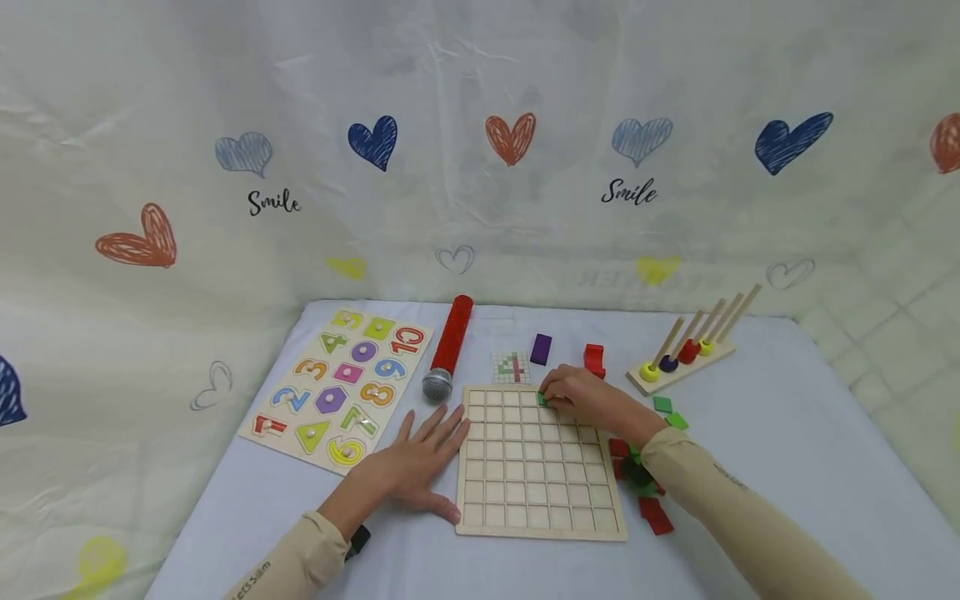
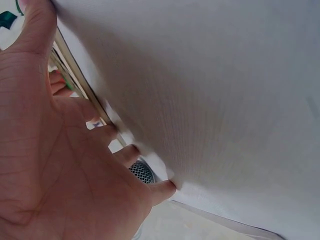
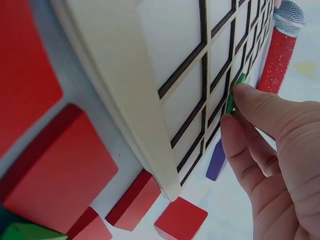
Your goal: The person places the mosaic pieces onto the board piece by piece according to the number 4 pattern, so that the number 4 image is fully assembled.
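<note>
A wooden grid board (image 1: 534, 521) lies flat in front of me, its square cells bare apart from the top row, where my right hand (image 1: 588, 398) works. Between thumb and fingers that hand pinches a green square tile (image 3: 230, 103), right at a cell near the far edge. My left hand (image 1: 422, 460) rests with spread, straight fingers along the board's left edge, thumb near the lower left corner. A small card (image 1: 512, 367) with a coloured grid pattern lies just beyond the board.
Red tiles (image 1: 657, 516) and green ones lie scattered right of the board. A number puzzle (image 1: 330, 400) and a red microphone (image 1: 453, 337) are at left. Behind the board sit a purple block (image 1: 541, 349) and a red piece (image 1: 594, 360); a peg stacker (image 1: 682, 367) stands back right.
</note>
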A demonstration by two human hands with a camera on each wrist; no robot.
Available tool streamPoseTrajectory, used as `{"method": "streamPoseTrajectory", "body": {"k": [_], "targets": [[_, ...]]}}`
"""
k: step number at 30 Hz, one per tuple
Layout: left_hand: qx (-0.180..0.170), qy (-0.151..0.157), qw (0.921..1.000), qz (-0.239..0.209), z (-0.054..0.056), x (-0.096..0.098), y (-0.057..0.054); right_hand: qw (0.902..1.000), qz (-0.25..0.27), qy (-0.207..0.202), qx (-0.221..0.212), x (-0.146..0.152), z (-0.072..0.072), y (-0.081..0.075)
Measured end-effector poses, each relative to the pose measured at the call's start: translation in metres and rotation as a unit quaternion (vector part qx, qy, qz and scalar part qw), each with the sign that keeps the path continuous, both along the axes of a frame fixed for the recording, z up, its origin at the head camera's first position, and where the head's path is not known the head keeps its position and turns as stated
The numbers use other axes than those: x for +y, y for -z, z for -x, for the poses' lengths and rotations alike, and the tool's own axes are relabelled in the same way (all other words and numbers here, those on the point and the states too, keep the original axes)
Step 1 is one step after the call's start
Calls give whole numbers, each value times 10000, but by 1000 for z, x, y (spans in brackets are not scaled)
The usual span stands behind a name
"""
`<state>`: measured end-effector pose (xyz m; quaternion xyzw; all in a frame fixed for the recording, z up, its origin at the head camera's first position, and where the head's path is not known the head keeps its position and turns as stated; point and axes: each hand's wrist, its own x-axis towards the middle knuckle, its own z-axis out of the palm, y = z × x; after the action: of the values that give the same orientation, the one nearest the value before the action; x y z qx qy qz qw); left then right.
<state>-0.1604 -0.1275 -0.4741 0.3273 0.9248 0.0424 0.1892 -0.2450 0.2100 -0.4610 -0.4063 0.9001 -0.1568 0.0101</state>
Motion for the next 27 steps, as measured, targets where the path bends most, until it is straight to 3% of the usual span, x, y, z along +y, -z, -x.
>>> {"method": "streamPoseTrajectory", "body": {"k": [7,17,27], "targets": [[25,-10,10000,-56,2,0,0,10000,42,-10,-8,0,2,-1],[-60,-22,9999,-90,2,-1,0,9998,9,46,-167,4,-7,0],[-130,-72,9998,-118,0,0,-2,9991,-80,408,-2,22,-21,-7]]}}
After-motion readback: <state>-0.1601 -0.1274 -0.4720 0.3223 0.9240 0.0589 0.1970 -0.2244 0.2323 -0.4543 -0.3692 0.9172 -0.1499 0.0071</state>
